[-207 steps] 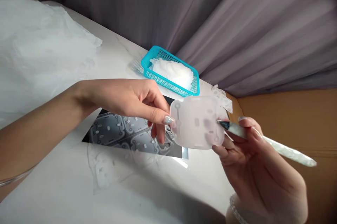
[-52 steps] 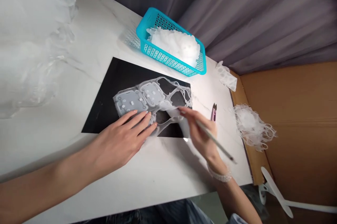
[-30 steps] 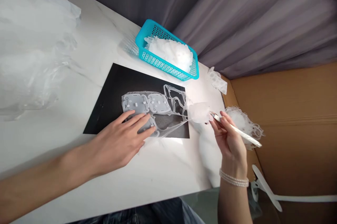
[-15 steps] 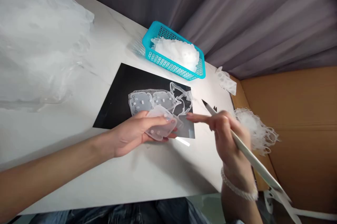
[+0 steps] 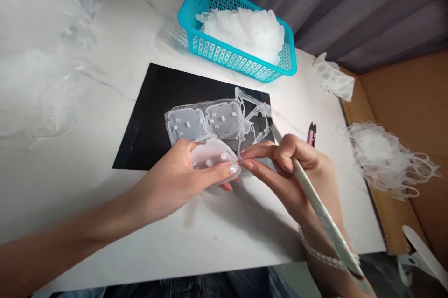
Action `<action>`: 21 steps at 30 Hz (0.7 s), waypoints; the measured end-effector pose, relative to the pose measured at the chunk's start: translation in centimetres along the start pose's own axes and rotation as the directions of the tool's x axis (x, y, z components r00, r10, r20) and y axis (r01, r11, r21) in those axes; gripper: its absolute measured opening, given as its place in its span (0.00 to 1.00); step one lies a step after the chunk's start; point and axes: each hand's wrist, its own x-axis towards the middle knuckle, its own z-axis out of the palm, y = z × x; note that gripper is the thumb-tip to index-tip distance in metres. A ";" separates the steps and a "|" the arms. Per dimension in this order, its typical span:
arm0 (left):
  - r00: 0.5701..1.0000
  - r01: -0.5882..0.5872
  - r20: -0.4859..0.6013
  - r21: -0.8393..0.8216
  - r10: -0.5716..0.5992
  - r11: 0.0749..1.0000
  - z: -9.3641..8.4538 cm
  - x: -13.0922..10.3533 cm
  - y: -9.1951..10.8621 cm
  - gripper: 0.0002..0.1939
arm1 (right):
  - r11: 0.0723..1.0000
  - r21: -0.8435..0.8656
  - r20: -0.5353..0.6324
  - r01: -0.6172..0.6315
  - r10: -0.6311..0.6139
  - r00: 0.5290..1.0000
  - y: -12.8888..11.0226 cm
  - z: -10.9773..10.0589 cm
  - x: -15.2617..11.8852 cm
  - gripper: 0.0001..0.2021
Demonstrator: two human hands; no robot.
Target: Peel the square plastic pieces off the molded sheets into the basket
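My left hand (image 5: 191,172) is closed on a translucent, rounded silicone pad (image 5: 212,151) with small round spots, thumb on top and fingers beneath. The pad bends upward. My right hand (image 5: 294,162) pinches the pad's right edge between thumb and forefinger; whatever thin bit lies there is too small to make out. A long white pointed tool (image 5: 315,200), like tweezers, also rests in that hand, its dark tip pointing away. Just beyond, a translucent sheet of similar pads (image 5: 187,125) lies on a black mat (image 5: 143,116), beside loose trimmed strips (image 5: 257,111).
A blue perforated basket (image 5: 238,60) full of whitish pieces stands behind the mat. Clear plastic bags (image 5: 38,55) cover the left side. To the right are purple-handled snips (image 5: 311,134), a scrap sheet (image 5: 334,76), a heap of stringy offcuts (image 5: 381,153) and a cardboard box (image 5: 402,97).
My right hand has moved left and from a pointing finger to a pinch at the pad's edge. The pad now bends in my left hand. The view has come closer to the table.
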 end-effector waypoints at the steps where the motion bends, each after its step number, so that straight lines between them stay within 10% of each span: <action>1: 1.000 -0.007 0.008 -0.006 0.007 1.000 0.0 0.0 0.0 0.06 | 0.999 -0.018 -0.006 0.037 -0.037 0.999 -0.2 0.1 -0.2 0.21; 8: 0.996 -0.049 0.084 0.087 0.042 0.995 0.2 -0.5 0.1 0.07 | 0.919 -0.316 -0.006 0.235 -0.250 0.968 2.0 0.5 -0.5 0.15; 13: 0.998 -0.030 0.050 0.037 0.028 0.999 0.1 -1.0 0.1 0.07 | 0.817 -0.565 -0.183 0.117 -0.262 0.947 4.0 -1.2 1.2 0.14; 17: 0.999 -0.015 0.032 -0.139 0.019 0.990 -0.4 -0.8 -0.4 0.10 | 0.852 -0.503 -0.251 0.147 -0.306 0.919 2.2 -0.9 0.6 0.17; 21: 0.995 -0.070 0.053 -0.180 0.080 0.981 -0.6 -0.7 -0.8 0.16 | 0.984 -0.090 -0.135 0.153 -0.164 0.977 -0.1 0.5 -1.1 0.20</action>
